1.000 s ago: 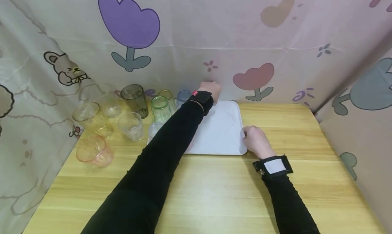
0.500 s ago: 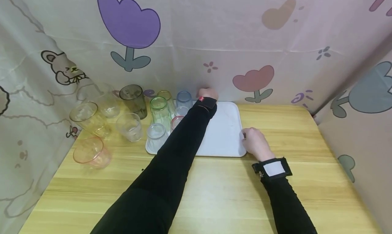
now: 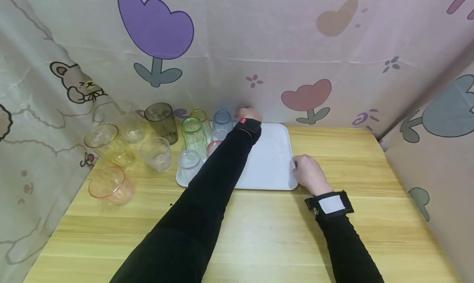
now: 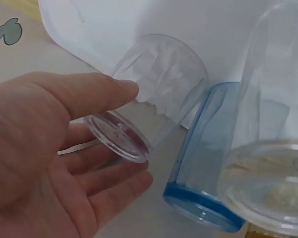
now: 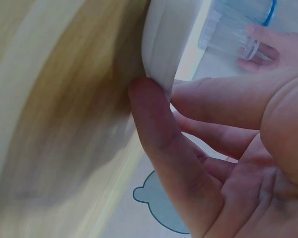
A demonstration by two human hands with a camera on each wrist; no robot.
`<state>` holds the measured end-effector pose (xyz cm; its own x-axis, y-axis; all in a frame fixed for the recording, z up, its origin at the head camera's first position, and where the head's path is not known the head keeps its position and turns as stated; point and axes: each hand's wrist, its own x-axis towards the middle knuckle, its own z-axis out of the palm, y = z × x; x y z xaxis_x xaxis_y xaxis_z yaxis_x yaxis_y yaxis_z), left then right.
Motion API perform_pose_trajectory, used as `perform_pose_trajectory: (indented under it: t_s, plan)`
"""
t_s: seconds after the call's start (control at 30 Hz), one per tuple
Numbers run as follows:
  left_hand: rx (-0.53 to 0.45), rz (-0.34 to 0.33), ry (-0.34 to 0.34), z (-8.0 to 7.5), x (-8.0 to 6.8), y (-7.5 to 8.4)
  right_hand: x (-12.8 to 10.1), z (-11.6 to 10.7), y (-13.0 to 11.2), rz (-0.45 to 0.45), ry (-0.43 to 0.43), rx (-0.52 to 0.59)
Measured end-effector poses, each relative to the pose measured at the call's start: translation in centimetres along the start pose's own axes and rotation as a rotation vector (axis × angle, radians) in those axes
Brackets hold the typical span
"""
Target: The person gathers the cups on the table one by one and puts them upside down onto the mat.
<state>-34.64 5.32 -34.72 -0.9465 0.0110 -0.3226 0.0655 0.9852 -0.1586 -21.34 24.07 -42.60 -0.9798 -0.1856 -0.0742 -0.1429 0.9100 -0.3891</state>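
Left hand (image 4: 44,163): I am grasping the clear cup (image 4: 149,101), fingers around its base; setting it squarely.
Right hand (image 5: 228,148): I am pinching the tray (image 5: 164,39) rim, steadying it.

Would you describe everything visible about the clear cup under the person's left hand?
The clear cup is see-through plastic by its look, with faceted walls and a thick round base. It stands upside down, mouth on the white tray near its far edge, beside an inverted blue cup. The left hand holds it, thumb on the wall near the base, fingers curled under the other side. It looks empty.
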Motion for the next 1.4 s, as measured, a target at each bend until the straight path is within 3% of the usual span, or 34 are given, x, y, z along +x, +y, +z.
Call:
perform_pose_trajectory:
  t_s: [0.33, 0.47, 0.67, 0.87, 1.1, 1.23, 1.4]
  plan:
    - [0.061, 0.127, 0.083, -0.9, -1.9, -1.4, 0.1, 0.0, 0.0, -0.022, -0.005, -0.005]
    - [0.098, 0.233, 0.134, -2.0, -3.9, -2.3, 0.1, -0.1, 0.1, -0.034, 0.002, -0.014]
    - [0.048, 0.357, 0.201, -4.2, -6.7, -2.7, 0.1, -0.4, 0.0, -0.046, 0.006, -0.021]
    - [-0.083, 0.415, 0.206, -6.2, -9.4, -3.7, 0.0, -0.2, 0.0, -0.066, 0.012, -0.028]
    - [-0.310, 0.447, 0.225, -7.8, -11.7, -6.3, 0.1, -0.1, 0.0, -0.061, -0.001, -0.027]
    - [-0.424, 0.453, 0.313, -7.7, -13.2, -8.6, 0.0, -0.2, -0.1, -0.051, -0.009, -0.031]
    - [-0.608, 0.471, 0.491, -5.9, -15.7, -12.3, -0.1, -0.3, -0.2, -0.058, -0.017, -0.031]
